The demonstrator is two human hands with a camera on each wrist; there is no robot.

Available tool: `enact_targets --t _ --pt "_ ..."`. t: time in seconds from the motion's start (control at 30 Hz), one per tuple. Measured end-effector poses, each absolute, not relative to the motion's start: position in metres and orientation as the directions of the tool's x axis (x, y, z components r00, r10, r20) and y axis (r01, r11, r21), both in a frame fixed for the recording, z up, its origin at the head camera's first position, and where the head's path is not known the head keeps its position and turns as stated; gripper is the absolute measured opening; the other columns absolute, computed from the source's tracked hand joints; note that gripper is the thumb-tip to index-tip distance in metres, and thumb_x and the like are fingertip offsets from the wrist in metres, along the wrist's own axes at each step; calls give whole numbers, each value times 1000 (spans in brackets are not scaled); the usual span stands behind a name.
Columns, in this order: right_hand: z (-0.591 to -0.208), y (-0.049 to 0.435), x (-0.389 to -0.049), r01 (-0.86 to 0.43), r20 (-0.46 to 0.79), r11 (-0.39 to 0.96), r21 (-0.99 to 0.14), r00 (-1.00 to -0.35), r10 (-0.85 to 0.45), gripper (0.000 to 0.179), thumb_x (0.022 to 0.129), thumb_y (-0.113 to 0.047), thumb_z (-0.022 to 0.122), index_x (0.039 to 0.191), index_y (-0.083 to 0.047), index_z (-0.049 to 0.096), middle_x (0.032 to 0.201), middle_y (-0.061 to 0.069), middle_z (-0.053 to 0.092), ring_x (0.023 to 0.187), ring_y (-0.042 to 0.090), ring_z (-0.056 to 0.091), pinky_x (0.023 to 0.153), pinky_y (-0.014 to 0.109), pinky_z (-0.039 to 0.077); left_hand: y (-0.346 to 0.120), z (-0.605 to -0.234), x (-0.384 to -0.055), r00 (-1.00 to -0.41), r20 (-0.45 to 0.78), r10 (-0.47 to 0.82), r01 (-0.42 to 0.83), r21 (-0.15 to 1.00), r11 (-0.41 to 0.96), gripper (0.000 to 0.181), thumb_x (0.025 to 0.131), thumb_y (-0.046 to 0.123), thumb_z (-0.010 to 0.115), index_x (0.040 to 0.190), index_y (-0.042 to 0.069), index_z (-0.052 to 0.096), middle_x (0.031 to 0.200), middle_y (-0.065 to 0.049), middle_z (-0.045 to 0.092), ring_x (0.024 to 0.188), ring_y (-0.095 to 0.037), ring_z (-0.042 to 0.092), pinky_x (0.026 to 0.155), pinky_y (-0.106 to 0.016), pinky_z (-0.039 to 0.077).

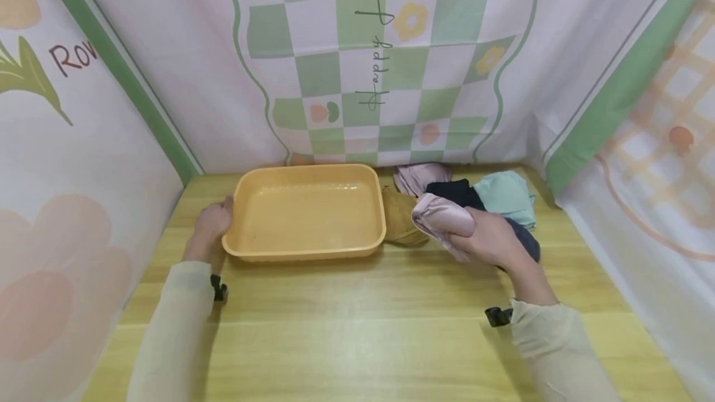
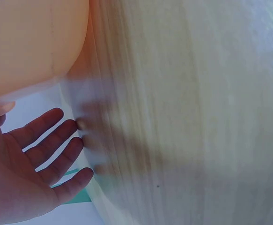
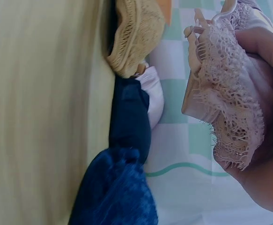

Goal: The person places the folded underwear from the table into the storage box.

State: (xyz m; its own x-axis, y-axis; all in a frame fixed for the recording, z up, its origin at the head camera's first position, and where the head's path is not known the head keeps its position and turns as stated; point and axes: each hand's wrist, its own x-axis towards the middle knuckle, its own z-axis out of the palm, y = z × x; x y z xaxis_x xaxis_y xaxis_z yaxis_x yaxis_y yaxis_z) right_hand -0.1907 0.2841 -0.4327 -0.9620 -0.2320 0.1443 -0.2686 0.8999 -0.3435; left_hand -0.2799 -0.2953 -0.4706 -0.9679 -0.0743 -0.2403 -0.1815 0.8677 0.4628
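My right hand (image 1: 491, 239) grips a folded pink bra (image 1: 447, 216) above the pile of clothes. The right wrist view shows its lace trim and a thin strap, with the thumb pressed on the fabric. At the left end of a yellow plastic basin (image 1: 304, 219), my left hand (image 1: 213, 221) has its thumb at the rim. Its fingers (image 2: 56, 159) are spread and nearly straight beneath the basin's edge in the left wrist view. Nothing lies inside the basin.
Right of the basin lie a mustard lace bra (image 1: 403, 219), another pink garment (image 1: 420, 177), a black garment (image 1: 455, 192), a mint garment (image 1: 505, 194) and a dark blue one (image 1: 525, 239). Printed cloth (image 1: 357, 67) hangs behind the wooden table (image 1: 346, 327).
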Motion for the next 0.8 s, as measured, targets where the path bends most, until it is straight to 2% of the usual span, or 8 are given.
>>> enact_targets --t 0.2,0.43,0.8 --pt "-423 275 -194 -274 152 890 -365 -960 -234 42 83 -42 73 103 -7 64 86 10 70 70 23 63 63 44 52 -296 -470 -281 -969 -235 -72 -176 461 870 85 103 52 -4 149 -9 33 151 -38 33 138 -57 33 119 -63 26" --pt "-417 266 -199 -271 157 883 -384 -961 -227 38 83 -43 73 100 -10 64 84 6 69 69 21 60 63 40 50 -298 -473 -282 -975 -212 -72 -162 446 881 84 104 50 -3 147 -10 36 149 -38 36 136 -57 36 118 -62 28" --pt "-407 242 -211 -332 210 861 -385 -940 -269 42 82 -45 74 109 -13 66 90 5 72 76 22 65 69 45 53 -296 -470 -279 -971 -227 -75 -174 456 873 86 103 51 -4 148 -12 34 149 -39 34 137 -58 34 119 -62 27"
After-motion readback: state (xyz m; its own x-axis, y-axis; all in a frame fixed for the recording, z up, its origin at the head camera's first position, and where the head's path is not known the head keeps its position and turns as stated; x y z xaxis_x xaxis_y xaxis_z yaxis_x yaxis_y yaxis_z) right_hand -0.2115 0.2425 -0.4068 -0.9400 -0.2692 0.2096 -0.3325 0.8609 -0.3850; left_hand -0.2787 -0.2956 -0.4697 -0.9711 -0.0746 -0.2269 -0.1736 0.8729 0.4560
